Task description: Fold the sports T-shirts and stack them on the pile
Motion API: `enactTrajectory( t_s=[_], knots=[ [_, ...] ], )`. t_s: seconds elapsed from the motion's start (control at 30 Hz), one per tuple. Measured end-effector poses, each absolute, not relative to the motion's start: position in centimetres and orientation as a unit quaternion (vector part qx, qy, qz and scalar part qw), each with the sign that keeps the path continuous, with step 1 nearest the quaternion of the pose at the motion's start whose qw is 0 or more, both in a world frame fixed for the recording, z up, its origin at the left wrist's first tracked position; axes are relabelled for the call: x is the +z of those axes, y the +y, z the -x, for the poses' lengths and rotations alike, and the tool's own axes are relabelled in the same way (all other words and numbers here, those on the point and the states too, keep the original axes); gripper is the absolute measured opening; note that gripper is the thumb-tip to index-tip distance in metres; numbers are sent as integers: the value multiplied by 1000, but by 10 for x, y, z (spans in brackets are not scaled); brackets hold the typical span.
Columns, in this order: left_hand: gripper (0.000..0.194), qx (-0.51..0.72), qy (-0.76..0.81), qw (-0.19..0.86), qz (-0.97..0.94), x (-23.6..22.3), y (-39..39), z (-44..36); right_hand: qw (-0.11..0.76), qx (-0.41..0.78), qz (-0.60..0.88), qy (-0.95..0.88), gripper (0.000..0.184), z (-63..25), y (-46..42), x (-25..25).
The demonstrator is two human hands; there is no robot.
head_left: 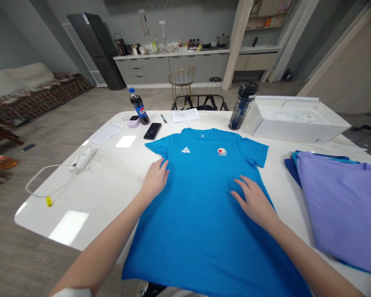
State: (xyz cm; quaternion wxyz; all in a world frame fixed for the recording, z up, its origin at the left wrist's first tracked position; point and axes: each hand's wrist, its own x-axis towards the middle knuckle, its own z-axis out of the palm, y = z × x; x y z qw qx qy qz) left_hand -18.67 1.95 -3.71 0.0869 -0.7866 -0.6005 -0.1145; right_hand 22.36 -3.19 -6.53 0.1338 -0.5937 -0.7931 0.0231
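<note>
A blue T-shirt (200, 206) is spread front side up, its collar toward the far side and its hem reaching past the near table edge. White and red logos mark its chest. At the shirt's left side, just below the sleeve, is my left hand (155, 177), fingers extended and loosely apart. My right hand (255, 202) is over the right part of the shirt's body, fingers spread. Neither hand grips the fabric; whether the fingertips press on it I cannot tell.
Folded purple and blue clothes (340, 202) lie at the right on the white table (111, 198). Behind are an open white box (297, 128), a dark water bottle (243, 107), papers (185, 115), a phone (152, 130) and a cola bottle (139, 107). A power strip (85, 158) with a cable sits left.
</note>
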Motion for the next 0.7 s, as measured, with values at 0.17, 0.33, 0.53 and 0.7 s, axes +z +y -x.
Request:
enactTrajectory(
  t_s=[0.17,0.33,0.53,0.7],
  knots=[
    [58,-86,-545,-10,834,-57,124,132,110,80,591,-795,59,-177,71,-64],
    [72,-41,-701,-9,712,-72,133,177,67,56,613,-785,61,-162,95,-76],
    [57,-15,-800,80,594,-57,122,281,41,62,611,-788,65,-160,84,-73],
    [53,-43,-692,11,720,-47,160,238,73,80,642,-759,66,-164,118,-62]
  ],
)
